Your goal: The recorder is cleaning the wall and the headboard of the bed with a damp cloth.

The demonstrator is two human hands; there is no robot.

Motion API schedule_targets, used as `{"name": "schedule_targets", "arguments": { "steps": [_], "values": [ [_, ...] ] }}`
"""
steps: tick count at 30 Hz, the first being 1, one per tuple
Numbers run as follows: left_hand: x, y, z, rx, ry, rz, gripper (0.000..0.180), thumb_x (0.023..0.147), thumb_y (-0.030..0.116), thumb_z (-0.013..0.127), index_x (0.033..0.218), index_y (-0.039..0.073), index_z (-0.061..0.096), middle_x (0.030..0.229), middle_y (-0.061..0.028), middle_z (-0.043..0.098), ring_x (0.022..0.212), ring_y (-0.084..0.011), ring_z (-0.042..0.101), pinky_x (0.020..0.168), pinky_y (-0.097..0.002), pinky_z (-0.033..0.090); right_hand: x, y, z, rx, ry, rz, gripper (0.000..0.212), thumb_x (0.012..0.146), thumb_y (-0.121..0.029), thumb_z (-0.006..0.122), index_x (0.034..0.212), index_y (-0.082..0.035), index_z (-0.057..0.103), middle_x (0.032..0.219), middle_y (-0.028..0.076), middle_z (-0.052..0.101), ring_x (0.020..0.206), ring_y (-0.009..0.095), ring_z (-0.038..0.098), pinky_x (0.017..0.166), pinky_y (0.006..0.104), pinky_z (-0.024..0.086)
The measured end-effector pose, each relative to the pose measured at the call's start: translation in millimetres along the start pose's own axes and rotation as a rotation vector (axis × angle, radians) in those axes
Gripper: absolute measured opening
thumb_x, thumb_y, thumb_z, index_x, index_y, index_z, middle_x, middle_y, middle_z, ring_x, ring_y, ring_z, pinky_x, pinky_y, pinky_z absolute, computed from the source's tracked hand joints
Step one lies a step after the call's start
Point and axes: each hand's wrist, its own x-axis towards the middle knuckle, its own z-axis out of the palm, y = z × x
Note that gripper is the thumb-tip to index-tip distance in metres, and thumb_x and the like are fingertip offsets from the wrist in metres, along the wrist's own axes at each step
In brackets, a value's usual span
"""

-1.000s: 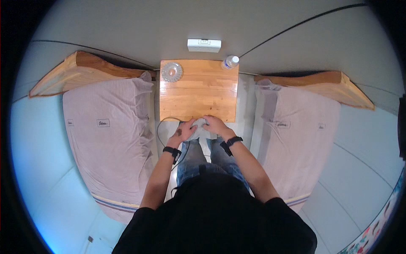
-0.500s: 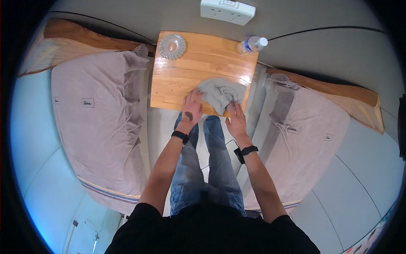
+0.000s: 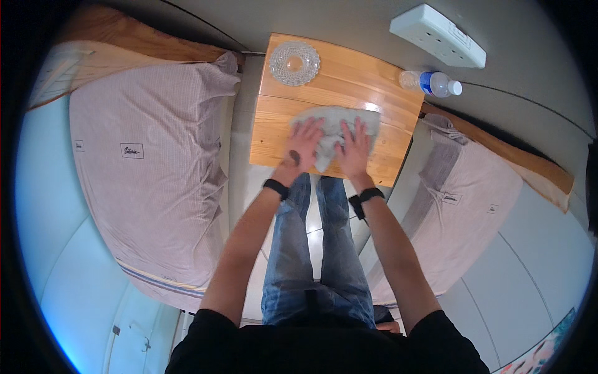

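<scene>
A grey cloth (image 3: pixel 333 124) lies spread on the front part of a small wooden table (image 3: pixel 349 68). My left hand (image 3: pixel 304 143) rests flat on the cloth's left part, its fingers spread and a little blurred. Beside it, my right hand (image 3: pixel 354 148) presses on the right part, fingers stretched out and apart. Neither hand grips the cloth; both palms face down. One corner of the cloth points toward me between the hands.
A round glass dish (image 3: pixel 294 63) stands at the table's far left. At its far right edge is a clear plastic bottle (image 3: pixel 431 83), below a white socket block (image 3: pixel 438 35) on the wall. Covered beds (image 3: pixel 149 143) flank the table, the right one (image 3: pixel 461 199) partly angled away.
The bunched cloth has been flattened out, and both hands have moved from its near edges onto it. My view has shifted and tilted, so the table appears farther right.
</scene>
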Motion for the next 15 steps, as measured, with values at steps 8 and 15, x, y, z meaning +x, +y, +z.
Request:
{"name": "schedule_targets", "arguments": {
  "steps": [8,15],
  "values": [
    [-50,-110,-72,0.000,0.121,-0.212,0.044,0.082,0.015,0.059,0.124,0.005,0.052,0.156,-0.0099,0.033,0.145,-0.0348,0.028,0.118,-0.0550,0.022,56,-138,44,0.141,-0.086,-0.117,0.070,0.079,-0.024,0.069,0.145,-0.019,0.046,0.160,0.017,0.024,0.147,0.042,0.021,0.115,0.0595,0.023],
    [-107,-77,-23,-0.005,0.068,-0.317,0.057,0.082,0.015,0.063,0.134,0.004,0.042,0.161,-0.0147,0.018,0.148,-0.0381,0.020,0.118,-0.0606,0.017,-13,-125,42,0.189,-0.216,-0.171,0.068,0.077,-0.013,0.068,0.142,-0.017,0.049,0.161,0.012,0.024,0.149,0.035,0.020,0.118,0.0534,0.021]
  ]
}}
